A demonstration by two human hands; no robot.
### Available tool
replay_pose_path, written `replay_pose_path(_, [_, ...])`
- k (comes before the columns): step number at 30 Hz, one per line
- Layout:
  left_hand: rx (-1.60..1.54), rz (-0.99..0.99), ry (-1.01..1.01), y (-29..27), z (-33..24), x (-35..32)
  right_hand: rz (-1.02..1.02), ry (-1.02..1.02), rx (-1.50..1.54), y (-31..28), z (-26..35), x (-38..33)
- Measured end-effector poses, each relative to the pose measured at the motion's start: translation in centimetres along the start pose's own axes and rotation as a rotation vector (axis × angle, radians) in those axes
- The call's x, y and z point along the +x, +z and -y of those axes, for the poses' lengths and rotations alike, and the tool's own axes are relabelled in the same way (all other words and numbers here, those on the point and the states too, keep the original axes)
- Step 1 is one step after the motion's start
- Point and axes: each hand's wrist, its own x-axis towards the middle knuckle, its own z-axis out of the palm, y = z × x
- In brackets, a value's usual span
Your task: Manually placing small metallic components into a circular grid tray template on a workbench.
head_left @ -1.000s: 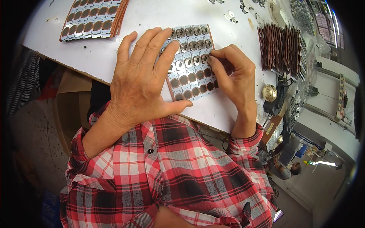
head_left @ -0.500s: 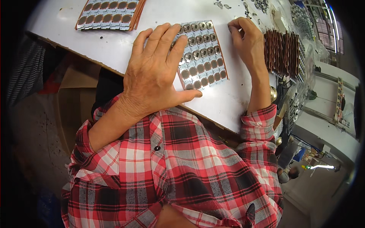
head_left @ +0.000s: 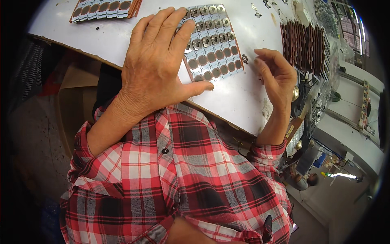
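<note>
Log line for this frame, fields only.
left hand: flat on grid tray | right hand: open beside tray, empty | surface: white table

Small assembly workshop, electronics-type bench work. White worktable with a worn edge; under the left hand sits a grid tray of round metal parts, and a second tray lies up and left of it. Just right of the right hand: a rack of brown strips, then cluttered parts and wiring. Loose small bits lie above that hand. Further right, white machine frames and a lit lamp.
</note>
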Motion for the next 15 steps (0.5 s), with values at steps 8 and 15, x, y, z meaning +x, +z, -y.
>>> replay_pose_path(8, [-0.058,-0.428,0.313,5.4,3.6,2.0,0.046,-0.278,-0.225,0.9,-0.9,0.3])
replay_pose_path(15, [-0.035,-0.696,0.531,7.0,5.2,1.8,0.080,-0.003,0.189,2.0,2.2,-0.7])
